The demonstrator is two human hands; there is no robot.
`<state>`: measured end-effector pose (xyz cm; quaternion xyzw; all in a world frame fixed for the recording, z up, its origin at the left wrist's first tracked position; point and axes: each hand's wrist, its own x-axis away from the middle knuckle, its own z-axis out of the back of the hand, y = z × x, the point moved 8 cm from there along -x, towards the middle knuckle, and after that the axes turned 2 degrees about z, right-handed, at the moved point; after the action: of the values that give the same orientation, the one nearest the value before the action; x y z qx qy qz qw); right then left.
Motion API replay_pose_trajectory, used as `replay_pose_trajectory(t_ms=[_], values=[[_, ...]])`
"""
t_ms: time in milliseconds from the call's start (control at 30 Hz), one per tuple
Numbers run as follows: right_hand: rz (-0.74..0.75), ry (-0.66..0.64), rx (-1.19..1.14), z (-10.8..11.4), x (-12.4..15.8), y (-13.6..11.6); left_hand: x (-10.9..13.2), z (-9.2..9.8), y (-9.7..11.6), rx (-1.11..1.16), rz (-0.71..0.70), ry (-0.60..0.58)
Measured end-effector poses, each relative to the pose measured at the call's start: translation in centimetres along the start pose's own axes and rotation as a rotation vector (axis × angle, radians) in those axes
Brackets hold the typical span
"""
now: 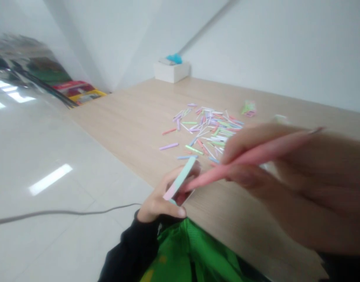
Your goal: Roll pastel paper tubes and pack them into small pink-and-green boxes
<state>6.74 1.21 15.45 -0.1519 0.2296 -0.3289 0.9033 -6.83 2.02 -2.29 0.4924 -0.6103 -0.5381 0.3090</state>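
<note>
My left hand [162, 199] holds a loop of pale green and pink paper strip [180, 178] between thumb and fingers at the table's near edge. My right hand [285, 184], large and blurred, grips a long pink tapered tool [250, 160], and its narrow end reaches the loop. A loose pile of thin pastel paper strips [206, 131] lies on the light wooden table [133, 133] beyond my hands. A small bundle of green and pink paper pieces [248, 108] sits to the pile's right.
A white box [171, 71] with a blue item [174, 58] on it stands at the table's far end, against a white wall [270, 47]. A grey cable [65, 212] crosses the glossy tile floor [51, 156]. Green fabric [182, 254] lies below my black sleeve [133, 250].
</note>
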Motion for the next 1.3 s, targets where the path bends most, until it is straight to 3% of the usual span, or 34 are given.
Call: replay_pose_trajectory(t_ms=[133, 233, 367, 467, 600, 667, 767, 833, 967, 1100, 1167, 1233, 1300], values=[[0.221, -0.162, -0.125, -2.9, -0.5, -0.6, -0.1, -1.0, 0.1, 0.044, -0.001, -0.027], [0.212, -0.249, -0.149, -3.8, -0.3, -0.3, -0.3, -1.1, 0.2, 0.056, -0.015, -0.014], [0.073, -0.179, -0.190, -3.0, -0.2, 0.9, -0.9, -1.6, 0.1, 0.005, 0.004, -0.086], [0.093, -0.141, -0.196, -2.9, -0.4, 0.9, -1.2, -2.0, 0.3, -0.048, -0.011, -0.133], [0.135, -0.050, -0.092, -1.9, -0.1, 0.8, -0.9, -0.6, 0.6, -0.075, -0.038, 0.003], [0.053, 0.030, -0.030, -0.8, 0.8, 2.0, -0.5, 1.4, 1.5, -0.132, -0.089, 0.133], [-0.119, 0.051, -0.009, -0.4, 3.3, 5.4, -0.3, 6.0, 3.8, -0.315, -0.190, 0.415], [-0.223, 0.012, -0.018, -1.3, 5.5, 8.3, -0.7, 9.3, 5.0, -0.518, -0.167, 0.584], [-0.396, -0.026, -0.011, -4.0, 10.3, 13.3, -3.0, 15.1, 6.8, -0.898, -0.165, 0.778], [-0.513, -0.005, -0.028, -5.5, 14.4, 15.7, -5.4, 21.6, 6.1, -1.117, -0.047, 0.941], [-0.542, 0.009, -0.033, -5.6, 15.6, 16.2, -6.0, 24.3, 5.8, -1.124, -0.075, 1.048], [-0.573, 0.026, -0.039, -5.6, 16.5, 16.8, -6.8, 25.9, 5.2, -1.091, -0.157, 1.075], [-0.598, 0.035, -0.061, -5.8, 16.9, 17.5, -7.9, 26.6, 4.0, -1.087, -0.167, 0.999]])
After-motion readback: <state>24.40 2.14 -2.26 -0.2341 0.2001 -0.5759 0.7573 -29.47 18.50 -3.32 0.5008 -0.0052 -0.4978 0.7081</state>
